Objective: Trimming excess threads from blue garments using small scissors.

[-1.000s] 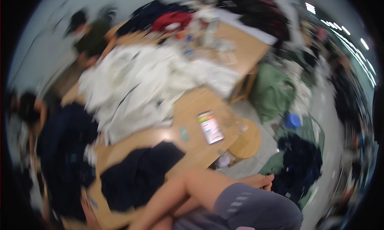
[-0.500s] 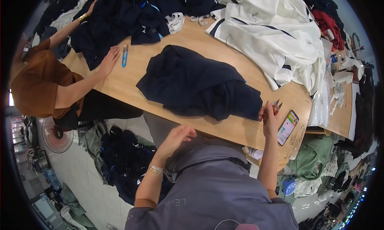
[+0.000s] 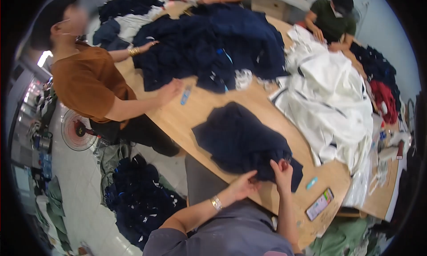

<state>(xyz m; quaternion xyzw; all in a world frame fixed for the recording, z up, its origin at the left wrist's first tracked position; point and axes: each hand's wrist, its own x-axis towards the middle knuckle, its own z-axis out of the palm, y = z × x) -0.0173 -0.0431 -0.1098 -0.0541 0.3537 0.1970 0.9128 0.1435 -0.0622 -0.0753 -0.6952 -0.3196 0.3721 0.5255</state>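
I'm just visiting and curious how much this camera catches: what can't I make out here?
All in the head view:
Right hand: its own curl hides whether anything sits inside.
Navy garment: folds hide its full shape.
Phone: its display is too small and blurred to read.
Turquoise object: too small and blurred to identify.
Green cloth: cut off by the lower edge.
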